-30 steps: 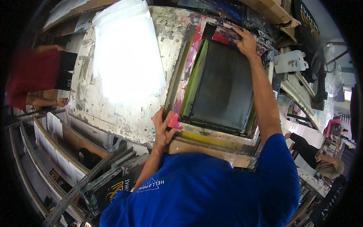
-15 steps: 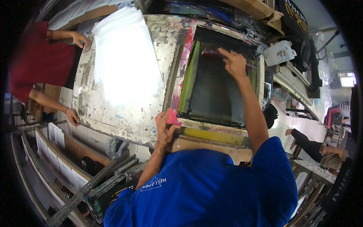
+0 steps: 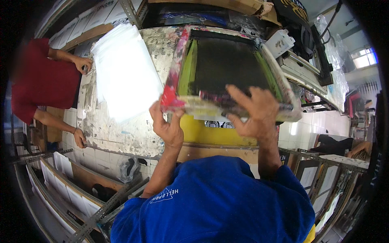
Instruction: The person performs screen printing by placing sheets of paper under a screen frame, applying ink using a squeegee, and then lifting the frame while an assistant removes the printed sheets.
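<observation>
A screen-printing frame [image 3: 175, 75] with a dark mesh is tilted, its near edge raised off the yellow board [image 3: 198, 131] beneath. My left hand [image 3: 168, 127] grips its near left corner, which is smeared red. Along the inside of the near edge lies a squeegee [image 3: 208, 96] with a dark reddish handle. Over that squeegee is my right hand [image 3: 257, 111], blurred, its index finger stretched forward and its thumb by the frame's near rim. A printed piece with black round marks [image 3: 219, 124] shows under the raised edge.
White sheets [image 3: 123, 77] are piled on the stained table [image 3: 109, 131] to the left. A person in a dark red shirt [image 3: 48, 81] stands at its left end. A white container [image 3: 279, 43] sits at the back right, and racks [image 3: 73, 182] stand at the lower left.
The frame's near edge has risen and shifted, uncovering the yellow board. My right hand and the squeegee have come from the far part of the mesh to the near edge.
</observation>
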Demonstrator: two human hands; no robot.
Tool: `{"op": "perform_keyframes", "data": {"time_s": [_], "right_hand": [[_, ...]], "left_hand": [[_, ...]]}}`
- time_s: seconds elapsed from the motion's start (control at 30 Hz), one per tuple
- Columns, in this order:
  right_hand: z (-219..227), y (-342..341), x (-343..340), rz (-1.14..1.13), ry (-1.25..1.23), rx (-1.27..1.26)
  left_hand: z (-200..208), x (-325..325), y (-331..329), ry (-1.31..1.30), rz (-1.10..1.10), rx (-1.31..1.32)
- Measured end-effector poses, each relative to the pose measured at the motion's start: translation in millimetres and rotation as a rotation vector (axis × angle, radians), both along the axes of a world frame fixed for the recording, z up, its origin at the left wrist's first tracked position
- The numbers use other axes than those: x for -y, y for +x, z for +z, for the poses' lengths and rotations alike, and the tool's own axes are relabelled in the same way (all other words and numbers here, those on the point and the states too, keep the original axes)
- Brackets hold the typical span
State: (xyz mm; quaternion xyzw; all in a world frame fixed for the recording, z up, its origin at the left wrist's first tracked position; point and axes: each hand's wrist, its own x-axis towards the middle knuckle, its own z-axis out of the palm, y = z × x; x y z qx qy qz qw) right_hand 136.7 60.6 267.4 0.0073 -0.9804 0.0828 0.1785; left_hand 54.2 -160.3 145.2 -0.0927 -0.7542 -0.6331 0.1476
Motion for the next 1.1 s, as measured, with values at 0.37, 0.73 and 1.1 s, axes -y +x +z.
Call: {"op": "perform_keyframes", "data": {"time_s": [0.37,0.73,1.1], "right_hand": [[130.4,-139.5,-89.9,0.065,-0.183,-0.08],[142.2,-158.1,-98.3,0.072,-0.11,-0.177],[146.8,-159.6,-84.8,0.233,-0.085,-0.282]], "left_hand": [[-41.6,-103.3,-171.2,0.049,-0.167,0.023],[-160.9,-194.9,-250.9,-0.916,-0.178,-0.055],[-134.8,-174.6,-255.0,-0.19,-0.264,0.083]]}}
